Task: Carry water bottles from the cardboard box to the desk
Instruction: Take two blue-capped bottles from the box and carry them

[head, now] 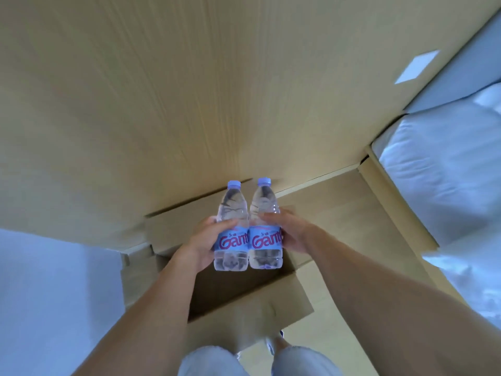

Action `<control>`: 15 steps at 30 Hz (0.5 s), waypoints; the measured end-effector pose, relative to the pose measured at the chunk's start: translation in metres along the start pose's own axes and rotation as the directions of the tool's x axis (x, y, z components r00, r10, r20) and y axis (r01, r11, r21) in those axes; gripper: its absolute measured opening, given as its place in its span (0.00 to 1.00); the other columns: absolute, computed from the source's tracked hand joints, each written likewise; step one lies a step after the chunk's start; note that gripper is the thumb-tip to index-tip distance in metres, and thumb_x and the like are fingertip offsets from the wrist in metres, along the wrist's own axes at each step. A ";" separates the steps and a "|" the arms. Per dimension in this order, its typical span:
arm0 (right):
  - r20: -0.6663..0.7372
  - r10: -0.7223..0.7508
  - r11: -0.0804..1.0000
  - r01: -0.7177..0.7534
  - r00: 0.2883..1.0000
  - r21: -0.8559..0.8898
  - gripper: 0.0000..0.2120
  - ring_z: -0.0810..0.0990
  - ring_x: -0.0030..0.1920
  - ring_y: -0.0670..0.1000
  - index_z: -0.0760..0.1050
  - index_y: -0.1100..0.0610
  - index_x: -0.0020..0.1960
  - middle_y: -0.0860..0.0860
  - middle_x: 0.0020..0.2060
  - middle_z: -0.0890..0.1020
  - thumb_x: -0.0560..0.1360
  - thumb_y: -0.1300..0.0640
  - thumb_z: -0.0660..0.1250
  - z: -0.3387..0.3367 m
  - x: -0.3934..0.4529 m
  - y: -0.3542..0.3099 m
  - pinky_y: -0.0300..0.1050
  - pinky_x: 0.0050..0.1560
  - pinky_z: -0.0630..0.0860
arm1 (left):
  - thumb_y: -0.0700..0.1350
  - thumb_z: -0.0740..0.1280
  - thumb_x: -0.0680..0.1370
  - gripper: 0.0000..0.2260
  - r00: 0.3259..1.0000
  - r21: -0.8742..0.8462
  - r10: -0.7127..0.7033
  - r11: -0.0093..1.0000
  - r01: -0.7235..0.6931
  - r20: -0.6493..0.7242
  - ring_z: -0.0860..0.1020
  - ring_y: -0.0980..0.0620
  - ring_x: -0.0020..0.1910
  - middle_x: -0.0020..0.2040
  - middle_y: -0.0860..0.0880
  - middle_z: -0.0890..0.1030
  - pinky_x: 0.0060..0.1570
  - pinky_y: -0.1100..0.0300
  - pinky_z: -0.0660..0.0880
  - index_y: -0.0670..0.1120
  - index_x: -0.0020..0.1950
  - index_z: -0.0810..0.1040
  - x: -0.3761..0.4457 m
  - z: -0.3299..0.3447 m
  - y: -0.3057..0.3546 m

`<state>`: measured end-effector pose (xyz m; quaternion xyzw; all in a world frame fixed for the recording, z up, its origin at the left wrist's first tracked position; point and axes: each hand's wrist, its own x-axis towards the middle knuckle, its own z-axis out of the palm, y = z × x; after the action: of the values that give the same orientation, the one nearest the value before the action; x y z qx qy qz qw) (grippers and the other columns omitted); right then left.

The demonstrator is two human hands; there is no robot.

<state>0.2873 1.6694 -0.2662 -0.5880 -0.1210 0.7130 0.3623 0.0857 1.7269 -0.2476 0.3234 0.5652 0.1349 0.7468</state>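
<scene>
Two clear water bottles with blue caps and blue labels with red lettering are held side by side above an open cardboard box [244, 297]. My left hand [202, 241] grips the left bottle [232, 213] around its label. My right hand [291, 232] grips the right bottle [264, 204] the same way. Both bottles stand nearly upright and touch each other. The box stands on the floor below my arms, and its inside looks dark. The desk is not clearly identifiable.
A light wood-grain wall or panel [189, 90] fills the view ahead. A bed with white bedding [444, 180] lies to the right, on a wooden frame [401, 210]. A pale surface [54, 294] lies at lower left. My legs [214, 362] show below.
</scene>
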 end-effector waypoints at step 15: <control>-0.415 -0.097 0.928 0.233 0.904 0.291 0.25 0.83 0.53 0.59 0.72 0.57 0.65 0.60 0.56 0.82 0.73 0.52 0.75 -0.023 -0.164 0.042 0.55 0.59 0.80 | 0.40 0.71 0.78 0.17 0.879 0.234 -0.051 0.970 -0.069 0.473 0.81 0.38 0.52 0.62 0.32 0.79 0.58 0.40 0.77 0.39 0.65 0.74 -0.069 0.088 0.019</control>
<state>0.3004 1.5260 -0.1742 -0.6365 0.0269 0.5563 0.5336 0.1483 1.6734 -0.1700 0.4386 0.3753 -0.0156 0.8164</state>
